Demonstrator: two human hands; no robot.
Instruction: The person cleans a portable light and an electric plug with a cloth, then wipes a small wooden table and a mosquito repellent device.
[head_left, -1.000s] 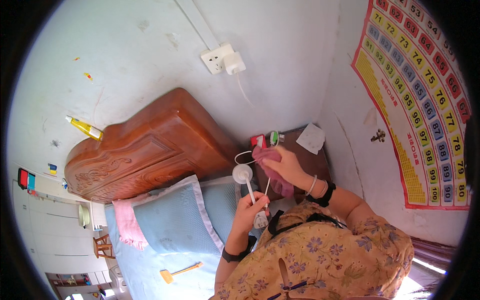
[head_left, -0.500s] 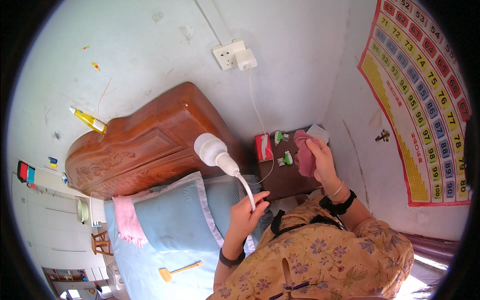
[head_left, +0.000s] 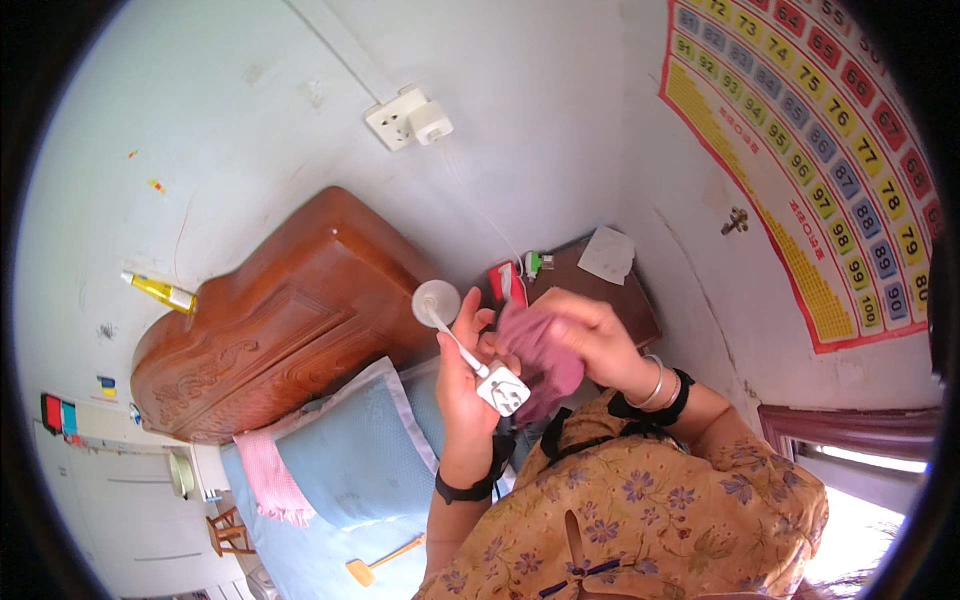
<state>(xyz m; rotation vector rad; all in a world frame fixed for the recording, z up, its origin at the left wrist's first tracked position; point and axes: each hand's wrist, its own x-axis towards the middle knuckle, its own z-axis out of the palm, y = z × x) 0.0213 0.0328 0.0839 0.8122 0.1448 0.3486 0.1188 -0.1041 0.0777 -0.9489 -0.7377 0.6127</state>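
Observation:
My left hand [head_left: 462,392] is closed on a white bendable-neck lamp [head_left: 503,391]. The lamp's round head points up and away, while its square base with dark slots faces me beside my palm. In my right hand [head_left: 598,338] is a crumpled dusty-pink cloth [head_left: 552,368], slightly smeared by motion. The cloth hangs just right of the lamp base, close to my left fingers; I cannot tell whether it touches them.
Behind my hands stands a dark nightstand [head_left: 640,318] with a white paper [head_left: 607,256], a red tissue box [head_left: 503,280] and a green-and-white plug-like item [head_left: 539,263]. To the left are a carved wooden headboard [head_left: 290,310], blue pillow [head_left: 350,460] and yellow fly swatter [head_left: 362,571]. A wall socket [head_left: 398,116] holds a white charger.
My right hand has brought the cloth left and nearer, beside the lamp. The lamp has turned in my left hand, so its base now shows. The whole view has shifted.

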